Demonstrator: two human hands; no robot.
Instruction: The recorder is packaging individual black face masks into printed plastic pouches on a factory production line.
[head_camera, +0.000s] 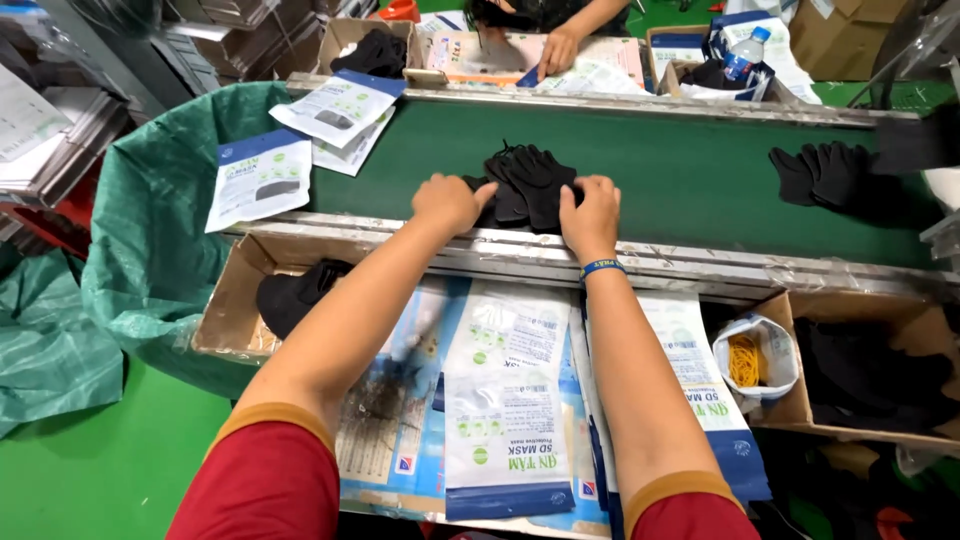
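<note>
Both hands out over the green conveyor belt (700, 185), on 1 small pile of black masks (530, 185). Left hand (452, 203) curled, fingers hooked onto the pile's left edge; right hand (590, 215) curled the same way on its right edge, blue wristband (601, 267) on that wrist. Closed around the pile from 2 sides, squeezing it together, not lifted: pile lying flat on the belt, near the metal rail (700, 262).

As for progress, judged early for this pile: gathered, but not yet in a pouch. 3 white-and-blue pouches (508, 400) lying on the tabletop under the forearms, seemingly flat and unfilled, so packing left to do. 1 more pile of black masks (825, 172) waiting further right on the belt, well apart from the hands.

Other counts:
- 2 cardboard boxes near: 1 at left (232, 300) with a dark bundle of masks inside, 1 at right (880, 330) with more black masks; exact number in each impossible to tell.
- 1 small white bag with yellow rubber bands (745, 360) just beside the right box.
- About 3 pouches (262, 180) resting on the edge of the large green sack (150, 240) at the belt's left end.
- 1 water bottle (745, 52) on the far side.
- 1 hand of another person (558, 50) across the belt, resting on papers there.
</note>
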